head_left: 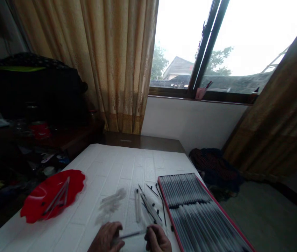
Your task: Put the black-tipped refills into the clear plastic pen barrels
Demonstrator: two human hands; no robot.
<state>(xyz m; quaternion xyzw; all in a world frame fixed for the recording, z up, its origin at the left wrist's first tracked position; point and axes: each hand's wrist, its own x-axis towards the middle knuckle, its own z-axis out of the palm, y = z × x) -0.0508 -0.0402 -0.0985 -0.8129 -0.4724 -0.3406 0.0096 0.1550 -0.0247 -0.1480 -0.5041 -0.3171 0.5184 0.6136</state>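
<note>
My left hand (106,238) is closed round the left end of a slim pen (134,233), held nearly level above the table's near edge. My right hand (157,238) pinches the pen's other end, fingers curled. Motion blurs both hands a little. Just beyond them lie loose clear pen barrels (137,206), thin dark refills (152,190) and several small black caps (158,211). To the right, a red-edged box (173,218) holds two rows of clear pens with dark ends (185,189). Left of the loose parts is a smeared heap of small clear pieces (113,201), too blurred to name.
A red scalloped dish (77,176) with a few clear barrels stands on the left of the white brick-patterned table (127,161). A cluttered dark desk (72,138) is farther left. Dark cloth (213,164) lies beyond the table's right edge, and a window with curtains is ahead.
</note>
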